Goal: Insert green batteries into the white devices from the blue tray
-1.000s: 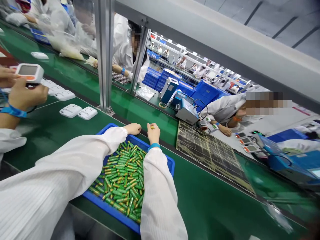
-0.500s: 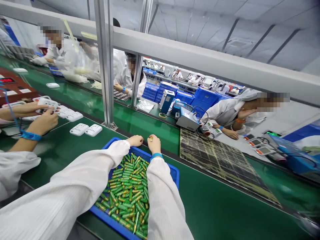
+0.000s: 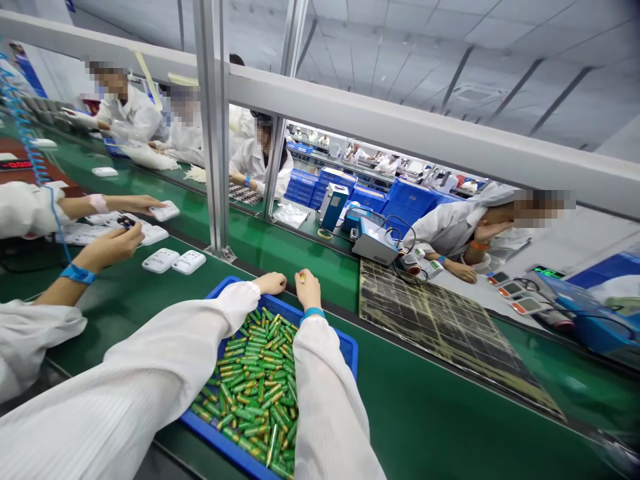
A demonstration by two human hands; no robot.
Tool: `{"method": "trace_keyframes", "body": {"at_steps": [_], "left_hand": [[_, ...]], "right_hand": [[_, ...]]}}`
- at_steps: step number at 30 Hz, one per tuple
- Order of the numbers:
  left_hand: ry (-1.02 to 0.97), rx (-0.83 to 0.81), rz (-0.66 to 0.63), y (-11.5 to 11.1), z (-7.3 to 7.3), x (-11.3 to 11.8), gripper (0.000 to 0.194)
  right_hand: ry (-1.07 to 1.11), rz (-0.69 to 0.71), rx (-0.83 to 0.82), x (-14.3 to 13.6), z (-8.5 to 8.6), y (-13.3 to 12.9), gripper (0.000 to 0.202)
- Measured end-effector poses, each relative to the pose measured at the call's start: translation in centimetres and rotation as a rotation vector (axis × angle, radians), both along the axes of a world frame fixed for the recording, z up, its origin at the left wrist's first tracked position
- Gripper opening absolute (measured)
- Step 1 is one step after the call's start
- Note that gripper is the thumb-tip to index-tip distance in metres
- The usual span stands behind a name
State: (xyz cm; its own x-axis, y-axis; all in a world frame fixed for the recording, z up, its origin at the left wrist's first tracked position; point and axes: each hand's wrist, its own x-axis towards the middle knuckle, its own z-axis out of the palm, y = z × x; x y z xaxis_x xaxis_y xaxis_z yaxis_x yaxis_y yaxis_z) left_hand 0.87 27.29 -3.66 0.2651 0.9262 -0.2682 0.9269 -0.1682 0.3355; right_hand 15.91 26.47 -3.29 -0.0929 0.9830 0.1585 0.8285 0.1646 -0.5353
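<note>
A blue tray (image 3: 350,353) full of green and gold battery-like cylinders (image 3: 260,380) lies on the green work surface below my forearms. My left hand (image 3: 273,283) is closed at the tray's far edge; what its curled fingers hold, if anything, is hidden. Just right of it, my right hand (image 3: 308,289), with a blue band at the wrist, is closed on a small yellowish-green piece (image 3: 303,279), likely one of the cylinders. The two hands are a little apart.
Two white devices (image 3: 174,261) lie left of the tray. Farther left, a co-worker's hands (image 3: 113,247) handle white devices. A metal post (image 3: 211,133) rises behind the tray. A dark streaked panel (image 3: 450,333) lies to the right. A person (image 3: 450,227) leans on the bench beyond.
My hands have hardly moved. At the left, the co-worker's hands have separated, one extending to the right with a white device and the other holding a small dark part.
</note>
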Motion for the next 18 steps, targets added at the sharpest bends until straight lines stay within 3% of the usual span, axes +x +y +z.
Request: {"method": "trace_keyframes", "body": {"at_steps": [18], "left_hand": [[-0.001,0.01,-0.014,0.55,-0.73,-0.05,0.035]], "right_hand": [[-0.013,0.022,0.001,0.03,-0.74,0.43,0.023]]}}
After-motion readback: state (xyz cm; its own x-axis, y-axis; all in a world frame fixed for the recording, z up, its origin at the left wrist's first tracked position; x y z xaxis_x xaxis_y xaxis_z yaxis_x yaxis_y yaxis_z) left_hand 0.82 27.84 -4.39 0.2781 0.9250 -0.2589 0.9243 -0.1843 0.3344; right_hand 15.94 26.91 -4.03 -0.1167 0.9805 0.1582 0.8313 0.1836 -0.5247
